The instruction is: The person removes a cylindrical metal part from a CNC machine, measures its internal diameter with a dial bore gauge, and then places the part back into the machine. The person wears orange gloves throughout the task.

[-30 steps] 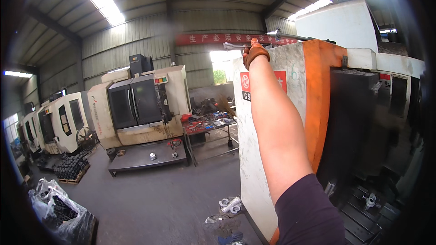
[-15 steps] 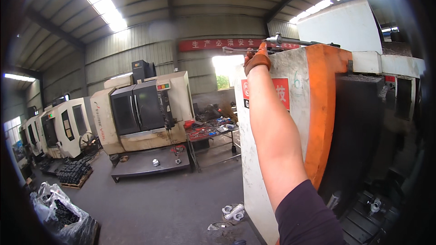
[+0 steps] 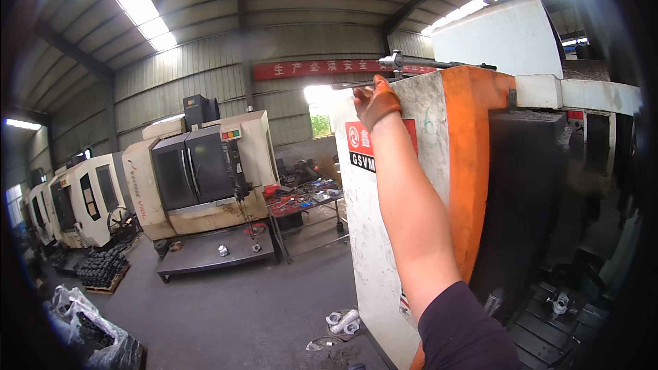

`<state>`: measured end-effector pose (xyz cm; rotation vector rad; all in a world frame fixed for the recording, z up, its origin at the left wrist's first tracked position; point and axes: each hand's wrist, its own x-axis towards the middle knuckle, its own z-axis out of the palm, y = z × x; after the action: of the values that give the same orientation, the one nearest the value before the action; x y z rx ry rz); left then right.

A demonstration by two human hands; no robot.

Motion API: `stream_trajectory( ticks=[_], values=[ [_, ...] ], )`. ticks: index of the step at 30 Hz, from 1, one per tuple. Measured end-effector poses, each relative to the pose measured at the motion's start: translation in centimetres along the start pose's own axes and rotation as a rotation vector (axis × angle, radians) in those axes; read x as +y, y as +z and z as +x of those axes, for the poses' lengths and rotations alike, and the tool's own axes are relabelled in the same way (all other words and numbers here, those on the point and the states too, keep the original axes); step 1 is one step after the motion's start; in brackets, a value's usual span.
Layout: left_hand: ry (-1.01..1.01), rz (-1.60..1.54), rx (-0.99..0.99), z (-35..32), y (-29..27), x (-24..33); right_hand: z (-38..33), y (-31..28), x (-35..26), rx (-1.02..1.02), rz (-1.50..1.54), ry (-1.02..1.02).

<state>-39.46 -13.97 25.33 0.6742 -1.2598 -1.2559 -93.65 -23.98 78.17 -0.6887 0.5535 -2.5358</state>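
Observation:
My right hand (image 3: 378, 105), in an orange-brown glove, is raised at the far top edge of a white and orange machine housing (image 3: 428, 157). Its fingers are bent around a thin, dark rod-like tool (image 3: 351, 85), which sticks out to the left; its exact kind is too small to tell. Just above and behind the fingers, a gauge with a round grey head (image 3: 391, 62) and a long dark bar lies across the housing's top. My left hand is out of the picture.
At the right, the machine's dark opening shows a slotted bed (image 3: 541, 329) with a metal part (image 3: 561, 303). A cluttered workbench (image 3: 308, 200) stands beyond, beside another machining centre (image 3: 205, 164). Metal castings (image 3: 343, 322) lie on the floor; a plastic-wrapped bin (image 3: 96, 336) stands at lower left.
My right hand has come down slightly from the housing's top, with the thin tool at its fingers. The view has turned a little right, so the surroundings sit further left.

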Motion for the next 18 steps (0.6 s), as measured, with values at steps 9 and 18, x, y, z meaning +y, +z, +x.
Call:
stream_trajectory(
  ticks=[9, 18],
  values=[
    [0.012, -0.016, -0.002, -0.9, -0.5, -0.1, -18.1, -0.7, -6.5, -0.231, 0.192, -0.325],
    [0.140, -0.098, 0.081, -3.1, -3.3, -0.7, -18.5, 1.3, -7.5, -0.461, -0.239, -0.272]
  ],
)
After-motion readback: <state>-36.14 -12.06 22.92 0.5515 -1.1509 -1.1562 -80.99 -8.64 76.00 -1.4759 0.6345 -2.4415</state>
